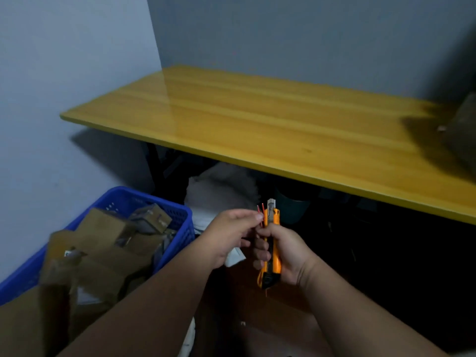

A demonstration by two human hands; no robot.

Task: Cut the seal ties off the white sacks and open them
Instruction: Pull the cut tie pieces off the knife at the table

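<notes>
My right hand (pixel 286 251) grips an orange utility knife (pixel 272 243) upright, its short blade tip pointing up. My left hand (pixel 229 235) pinches a thin red seal tie (pixel 260 211) right beside the blade; two red ends stick up above the fingertips. A white sack (pixel 221 194) lies on the floor under the table, beyond my hands, partly in shadow. A bit of white material (pixel 235 257) shows below my left hand.
A yellow wooden table (pixel 270 119) fills the middle, with a dark bag (pixel 463 130) at its right end. A blue plastic crate (pixel 175 222) full of cardboard pieces (pixel 103 248) stands at the left by the grey wall. The space under the table is dark.
</notes>
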